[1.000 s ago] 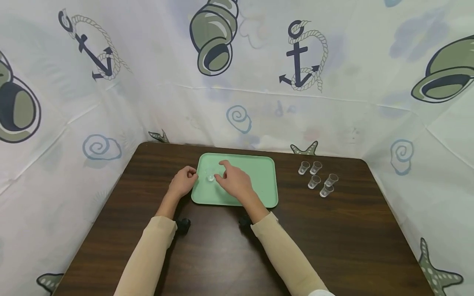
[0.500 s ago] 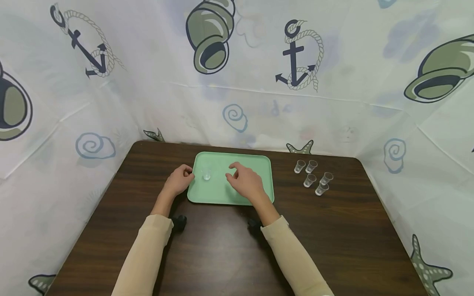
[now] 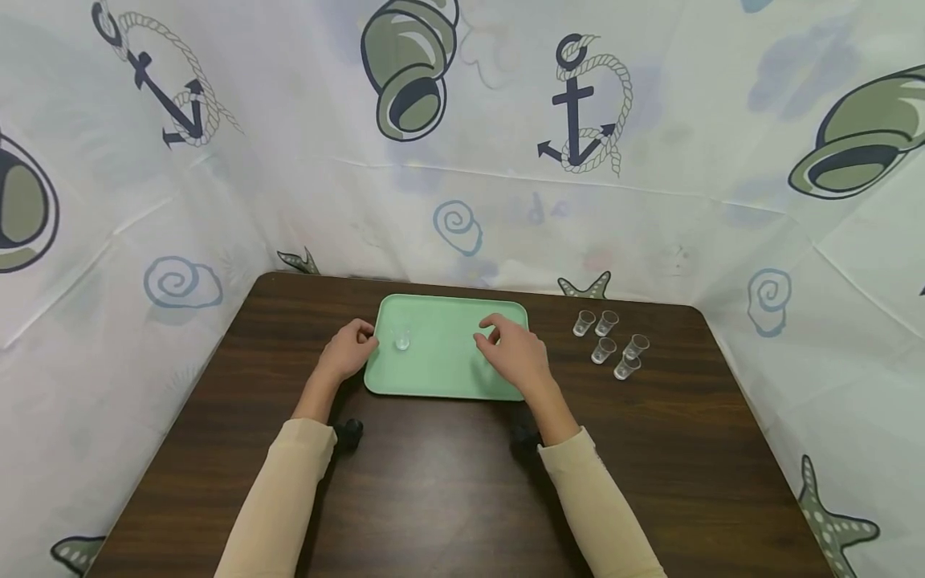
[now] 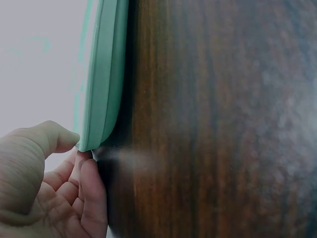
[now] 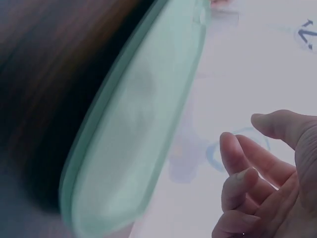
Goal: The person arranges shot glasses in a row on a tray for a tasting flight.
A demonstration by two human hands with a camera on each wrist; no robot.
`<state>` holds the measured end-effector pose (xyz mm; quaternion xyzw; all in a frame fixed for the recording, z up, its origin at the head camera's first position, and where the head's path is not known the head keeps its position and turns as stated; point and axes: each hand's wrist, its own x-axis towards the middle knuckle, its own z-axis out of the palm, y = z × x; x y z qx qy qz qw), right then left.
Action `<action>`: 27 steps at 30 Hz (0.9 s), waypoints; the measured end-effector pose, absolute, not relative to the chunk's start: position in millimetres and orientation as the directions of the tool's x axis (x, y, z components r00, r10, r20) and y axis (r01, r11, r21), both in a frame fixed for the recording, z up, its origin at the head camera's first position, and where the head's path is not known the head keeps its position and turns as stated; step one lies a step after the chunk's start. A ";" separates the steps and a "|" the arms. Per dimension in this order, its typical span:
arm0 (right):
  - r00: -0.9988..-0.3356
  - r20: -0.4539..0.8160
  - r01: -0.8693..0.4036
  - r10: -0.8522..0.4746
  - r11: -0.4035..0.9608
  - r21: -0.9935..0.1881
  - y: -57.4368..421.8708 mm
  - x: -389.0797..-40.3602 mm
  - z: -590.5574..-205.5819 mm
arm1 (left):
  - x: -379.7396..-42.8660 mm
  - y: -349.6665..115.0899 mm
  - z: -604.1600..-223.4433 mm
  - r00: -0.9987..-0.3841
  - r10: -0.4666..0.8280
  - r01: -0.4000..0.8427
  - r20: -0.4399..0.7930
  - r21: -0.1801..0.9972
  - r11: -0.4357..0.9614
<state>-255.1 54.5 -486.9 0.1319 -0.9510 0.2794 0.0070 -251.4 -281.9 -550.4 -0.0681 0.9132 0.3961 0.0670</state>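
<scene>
A light green tray [image 3: 444, 377] lies on the dark wooden table. My left hand [image 3: 350, 351] pinches its left edge; in the left wrist view the thumb [image 4: 62, 139] is at the rim with curled fingers below. One small clear cup [image 3: 401, 340] stands on the tray's left part, close to that hand. Over the tray's right side hovers my right hand [image 3: 516, 353], holding nothing. Its thumb and fingers [image 5: 235, 153] are apart and loosely bent in the right wrist view.
To the right of the tray, several small clear cups [image 3: 604, 350] stand on the table [image 3: 433, 498] in a loose group. A white cloth [image 3: 506, 225] printed with anchors and shells hangs behind the table and at both sides.
My right hand has moved right across the tray, away from the small cup on it. My left hand stays at the tray's left edge. The head view has shifted slightly.
</scene>
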 end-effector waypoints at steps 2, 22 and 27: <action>-0.969 0.093 -0.244 -0.230 0.819 -0.520 62.5 -255.8 -487.5 | -251.2 -283.1 -551.4 -0.982 -0.069 -0.176 -0.176 0.712 0.680; -0.994 0.053 -0.111 -0.097 0.863 -0.492 136.5 -258.8 -484.7 | -250.8 -288.4 -552.1 -0.981 -0.021 -0.157 -0.190 0.735 0.660; -0.999 0.029 -0.049 -0.040 0.876 -0.479 155.9 -259.6 -480.6 | -251.7 -287.4 -551.7 -0.981 -0.011 -0.153 -0.191 0.747 0.647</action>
